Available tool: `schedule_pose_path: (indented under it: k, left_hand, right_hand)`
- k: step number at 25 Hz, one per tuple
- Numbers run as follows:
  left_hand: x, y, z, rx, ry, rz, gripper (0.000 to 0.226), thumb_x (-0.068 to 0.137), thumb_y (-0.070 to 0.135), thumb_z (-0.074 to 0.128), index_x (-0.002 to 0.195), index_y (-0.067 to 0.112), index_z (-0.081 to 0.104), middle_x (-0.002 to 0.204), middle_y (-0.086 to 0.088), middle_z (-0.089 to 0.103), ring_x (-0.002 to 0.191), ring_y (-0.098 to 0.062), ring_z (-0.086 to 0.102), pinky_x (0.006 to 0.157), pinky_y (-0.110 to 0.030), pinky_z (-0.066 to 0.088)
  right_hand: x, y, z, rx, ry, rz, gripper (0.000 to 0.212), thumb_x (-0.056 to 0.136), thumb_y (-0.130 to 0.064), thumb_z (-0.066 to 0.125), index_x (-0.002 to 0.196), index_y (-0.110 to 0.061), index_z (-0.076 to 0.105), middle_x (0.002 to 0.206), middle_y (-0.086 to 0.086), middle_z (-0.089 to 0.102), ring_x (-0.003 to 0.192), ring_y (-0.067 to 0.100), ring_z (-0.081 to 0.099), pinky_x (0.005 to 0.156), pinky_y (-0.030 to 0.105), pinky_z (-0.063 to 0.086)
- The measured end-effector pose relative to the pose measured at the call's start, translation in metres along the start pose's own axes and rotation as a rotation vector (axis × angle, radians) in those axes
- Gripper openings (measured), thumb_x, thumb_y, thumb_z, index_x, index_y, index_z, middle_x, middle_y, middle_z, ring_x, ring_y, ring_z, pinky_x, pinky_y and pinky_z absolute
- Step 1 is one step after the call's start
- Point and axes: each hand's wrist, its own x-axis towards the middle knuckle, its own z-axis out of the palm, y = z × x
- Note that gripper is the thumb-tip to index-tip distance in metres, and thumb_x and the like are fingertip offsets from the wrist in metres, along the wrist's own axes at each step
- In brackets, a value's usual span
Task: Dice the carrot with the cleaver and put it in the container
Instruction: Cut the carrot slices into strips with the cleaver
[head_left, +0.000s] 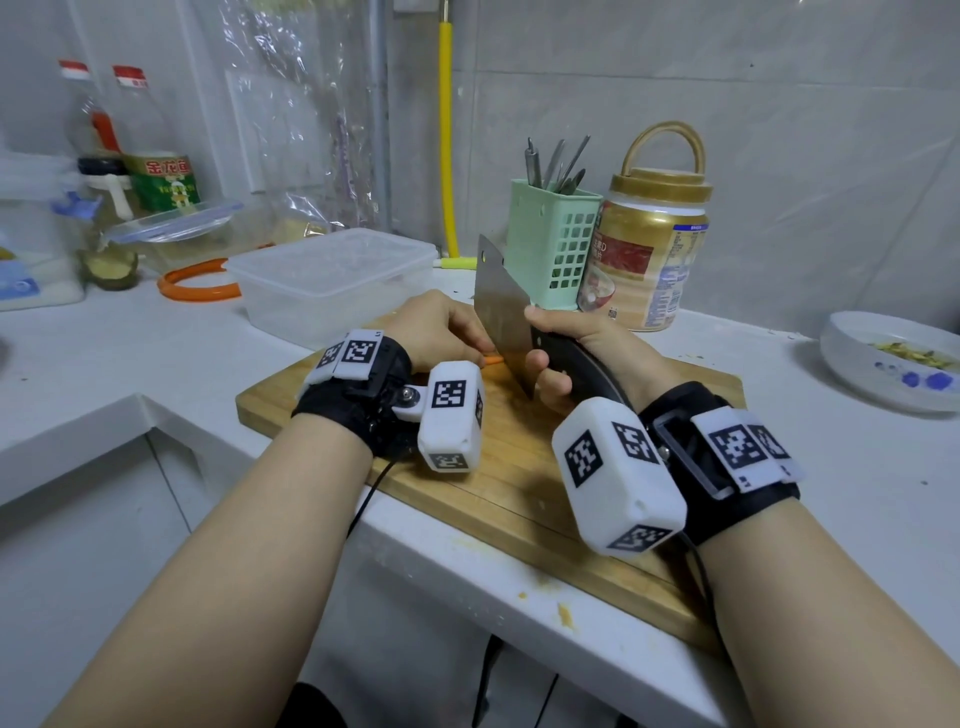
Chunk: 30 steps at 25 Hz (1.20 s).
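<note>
The carrot (492, 359) lay on the board (524, 483), mostly hidden under the left hand (441, 330); only a short orange stub showed, just left of the cleaver (506, 317). The left fingers were curled down over it, pinning it in place. The right hand (563, 358) was wrapped round the dark handle, thumb against the blade's flat, with the blade upright and its edge down at the board beside the stub. A carrot is likely stiff, round and prone to roll, so it probably wanted a firm hold from above with fingertips tucked back from the steel; so little remained in view that the fingers sat very close to the edge, which looked the main risk. The cleaver seemed heavy and broad, likely able to drop through by its own weight. The board overhung the desk's near edge, so hard pressing there might tip it. The container (332, 280), with its lid on, stood just beyond the board to the far left, near the left hand. A green utensil basket (553, 241) and a jar (647, 260) crowded the far side behind the blade; open desk lay to the right, before a bowl (891, 364).
</note>
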Motion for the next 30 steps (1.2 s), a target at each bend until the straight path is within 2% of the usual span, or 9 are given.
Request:
schedule_pose_path:
  k: [2,6,9,13,17,21,26,30]
  left_hand:
    - [0.0,0.0,0.001,0.022,0.023,-0.052,0.017,0.074,0.009,0.082,0.076,0.025,0.074,0.078,0.007,0.07,0.076,-0.008,0.063,0.088,-0.033,0.054]
    - [0.003,-0.002,0.0,0.055,0.017,-0.096,0.014,0.072,0.015,0.083,0.077,0.026,0.076,0.084,0.005,0.073,0.083,-0.01,0.064,0.085,-0.031,0.053]
    - [0.002,0.0,0.001,0.064,0.019,-0.056,0.013,0.072,0.017,0.085,0.077,0.026,0.077,0.079,0.008,0.072,0.082,-0.009,0.064,0.083,-0.027,0.052]
    - [0.003,-0.001,0.002,0.048,-0.005,-0.014,0.013,0.072,0.019,0.085,0.075,0.028,0.077,0.081,0.007,0.074,0.086,-0.011,0.068,0.089,-0.033,0.054]
    - [0.003,-0.001,0.002,0.024,-0.014,-0.001,0.014,0.072,0.018,0.085,0.073,0.03,0.077,0.08,0.008,0.074,0.087,-0.012,0.068,0.091,-0.038,0.054]
    - [0.003,-0.002,0.002,0.028,-0.036,0.019,0.016,0.073,0.016,0.084,0.071,0.031,0.077,0.072,0.017,0.072,0.083,-0.008,0.067,0.092,-0.038,0.053]
    - [0.003,-0.002,0.003,0.032,-0.024,0.022,0.017,0.074,0.016,0.083,0.071,0.031,0.078,0.073,0.02,0.072,0.088,-0.012,0.069,0.092,-0.04,0.053]
    - [0.0,0.001,0.001,0.021,-0.037,0.017,0.022,0.075,0.01,0.08,0.071,0.031,0.076,0.067,0.022,0.07,0.079,-0.007,0.066,0.09,-0.037,0.055]
  right_hand:
    - [-0.005,-0.001,0.0,0.039,0.021,0.003,0.02,0.095,-0.025,0.055,0.084,-0.014,0.043,0.058,0.004,0.048,0.031,0.012,0.043,0.036,0.015,0.036]
    - [-0.01,-0.003,-0.004,0.085,0.088,-0.003,0.017,0.098,-0.023,0.048,0.09,-0.011,0.041,0.063,0.005,0.055,0.031,0.011,0.043,0.038,0.014,0.035]
    - [-0.007,-0.002,-0.008,0.144,0.027,0.009,0.017,0.098,-0.028,0.048,0.097,-0.016,0.036,0.059,0.001,0.047,0.032,0.011,0.04,0.038,0.014,0.031]
    - [-0.005,-0.001,-0.009,0.226,0.009,-0.012,0.024,0.099,-0.037,0.046,0.102,-0.015,0.039,0.057,0.0,0.043,0.032,0.012,0.038,0.037,0.015,0.031]
    - [-0.004,-0.003,-0.006,0.188,0.018,-0.028,0.018,0.098,-0.032,0.045,0.096,-0.014,0.041,0.056,0.002,0.042,0.032,0.013,0.036,0.037,0.015,0.03]
    - [-0.003,-0.002,-0.004,0.128,0.023,-0.01,0.019,0.097,-0.031,0.045,0.09,-0.013,0.042,0.055,0.002,0.042,0.031,0.012,0.036,0.039,0.015,0.029]
    - [0.0,-0.002,-0.004,0.09,0.026,0.017,0.021,0.096,-0.031,0.048,0.105,-0.014,0.038,0.056,0.003,0.044,0.03,0.013,0.037,0.035,0.015,0.032]
    - [0.001,-0.003,-0.003,0.066,0.039,0.015,0.024,0.096,-0.03,0.05,0.111,-0.015,0.04,0.057,0.005,0.045,0.031,0.014,0.038,0.034,0.015,0.034]
